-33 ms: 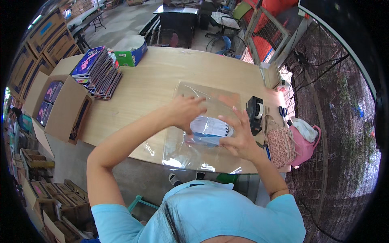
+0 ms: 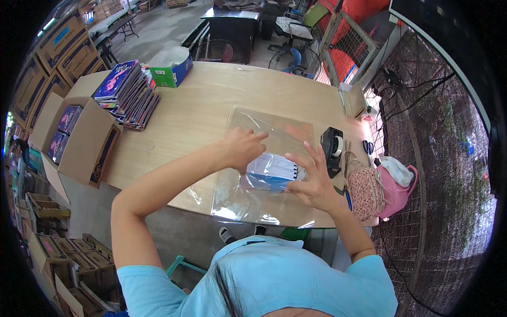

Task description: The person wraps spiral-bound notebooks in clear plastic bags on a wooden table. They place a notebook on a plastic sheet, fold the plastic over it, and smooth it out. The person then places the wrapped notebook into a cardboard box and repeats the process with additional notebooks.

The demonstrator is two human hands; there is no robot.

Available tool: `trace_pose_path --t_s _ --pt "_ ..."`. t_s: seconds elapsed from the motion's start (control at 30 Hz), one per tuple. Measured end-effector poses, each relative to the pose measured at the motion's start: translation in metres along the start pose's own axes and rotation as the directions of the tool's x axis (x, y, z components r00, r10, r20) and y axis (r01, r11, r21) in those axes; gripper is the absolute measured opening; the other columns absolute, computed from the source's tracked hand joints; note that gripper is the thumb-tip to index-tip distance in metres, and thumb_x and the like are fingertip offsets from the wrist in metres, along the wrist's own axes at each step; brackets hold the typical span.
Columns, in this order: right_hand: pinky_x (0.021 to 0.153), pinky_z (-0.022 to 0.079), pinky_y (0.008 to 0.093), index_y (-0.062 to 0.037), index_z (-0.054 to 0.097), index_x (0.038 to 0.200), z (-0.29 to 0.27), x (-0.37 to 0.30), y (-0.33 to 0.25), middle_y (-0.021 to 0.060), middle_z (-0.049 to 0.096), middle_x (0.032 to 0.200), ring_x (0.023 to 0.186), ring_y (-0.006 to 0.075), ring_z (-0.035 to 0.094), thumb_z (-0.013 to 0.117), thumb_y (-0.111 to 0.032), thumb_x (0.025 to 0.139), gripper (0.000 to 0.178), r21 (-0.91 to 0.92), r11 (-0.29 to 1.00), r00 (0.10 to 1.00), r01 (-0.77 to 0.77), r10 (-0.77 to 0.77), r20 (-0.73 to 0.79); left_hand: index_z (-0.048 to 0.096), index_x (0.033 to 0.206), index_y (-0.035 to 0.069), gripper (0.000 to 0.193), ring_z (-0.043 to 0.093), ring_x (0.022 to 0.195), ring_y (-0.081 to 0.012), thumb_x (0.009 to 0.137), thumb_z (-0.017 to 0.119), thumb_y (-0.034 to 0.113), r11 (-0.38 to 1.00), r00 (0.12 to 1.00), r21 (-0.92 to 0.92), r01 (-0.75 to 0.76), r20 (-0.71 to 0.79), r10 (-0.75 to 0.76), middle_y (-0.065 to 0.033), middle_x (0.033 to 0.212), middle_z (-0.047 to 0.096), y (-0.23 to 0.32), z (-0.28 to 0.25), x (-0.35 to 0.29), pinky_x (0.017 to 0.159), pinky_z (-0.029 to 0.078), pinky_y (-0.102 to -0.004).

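A large clear plastic bag (image 2: 264, 201) lies flat on the wooden table (image 2: 211, 105), reaching its near edge. Inside or under the film is a flat white and blue booklet (image 2: 272, 170). My left hand (image 2: 244, 148) rests on the bag at the booklet's upper left corner, fingers curled onto the film. My right hand (image 2: 312, 182) is at the booklet's right edge, fingers spread, fingertips touching it through the plastic. Whether the booklet is fully inside the bag I cannot tell.
A black tape dispenser (image 2: 331, 150) stands just right of the bag, with scissors (image 2: 368, 147), a patterned pouch (image 2: 364, 193) and a pink bag (image 2: 397, 182) beyond. At far left are a stack of colourful books (image 2: 127, 95), a green and blue box (image 2: 170, 71) and an open carton (image 2: 79, 140).
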State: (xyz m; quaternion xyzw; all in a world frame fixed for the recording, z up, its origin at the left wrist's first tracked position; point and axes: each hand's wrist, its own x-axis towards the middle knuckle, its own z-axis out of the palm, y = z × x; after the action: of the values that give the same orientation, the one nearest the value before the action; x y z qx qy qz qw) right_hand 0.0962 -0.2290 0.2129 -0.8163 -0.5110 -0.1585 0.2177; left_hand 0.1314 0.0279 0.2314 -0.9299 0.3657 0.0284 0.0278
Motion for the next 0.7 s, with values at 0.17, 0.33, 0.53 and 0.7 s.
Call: trace_pose_path --t_s 0.17,0.33,0.53,0.7 --pt "0.113 0.007 0.0575 -0.0195 0.070 0.067 -0.015 -0.006 0.016 0.0030 0.053 0.130 0.137 0.0352 0.023 0.077 -0.011 0.055 0.016 0.037 0.999 0.998 0.039 -0.038 -0.049 0.068 0.072 0.002 0.016 0.065 0.088 -0.0333 0.072 0.069 0.018 0.918 0.945 -0.228 0.325 0.051 -0.322 -0.0182 0.111 0.062 -0.022 0.018 0.022 0.075 0.054 -0.0425" --pt "0.113 0.009 0.0582 -0.0202 0.070 0.066 -0.027 -0.011 0.021 0.0023 0.055 0.127 0.136 0.0350 0.026 0.077 -0.011 0.055 0.016 0.031 0.999 0.999 -0.013 0.011 0.047 0.059 0.106 0.002 0.029 0.065 0.085 -0.0287 0.079 0.061 0.011 -0.316 0.764 -0.897 -0.311 -0.039 -0.644 -0.0149 0.106 0.060 -0.037 0.001 -0.018 0.077 0.051 -0.0422" --pt "0.112 0.013 0.0574 -0.0205 0.069 0.070 -0.030 0.004 0.010 0.0020 0.056 0.123 0.132 0.0355 0.032 0.078 -0.015 0.055 0.018 0.048 0.995 0.981 0.087 -0.094 0.172 0.055 0.121 0.008 0.052 0.037 0.115 -0.0310 0.077 0.069 0.030 0.630 0.357 -0.776 0.013 -0.585 -0.728 -0.0173 0.122 0.038 0.087 0.146 -0.052 0.096 0.035 -0.0427" --pt "0.101 0.033 0.0538 -0.0171 0.066 0.083 -0.075 0.040 0.008 -0.0005 0.056 0.119 0.110 0.0246 0.053 0.072 -0.017 0.065 0.018 -0.062 0.997 0.868 -0.048 0.073 0.491 0.066 0.118 0.024 0.052 0.038 0.114 -0.0307 0.078 0.061 0.057 0.872 0.741 -0.481 0.093 -0.551 -0.383 -0.0145 0.125 0.044 0.065 0.127 -0.057 0.098 0.028 -0.0472"
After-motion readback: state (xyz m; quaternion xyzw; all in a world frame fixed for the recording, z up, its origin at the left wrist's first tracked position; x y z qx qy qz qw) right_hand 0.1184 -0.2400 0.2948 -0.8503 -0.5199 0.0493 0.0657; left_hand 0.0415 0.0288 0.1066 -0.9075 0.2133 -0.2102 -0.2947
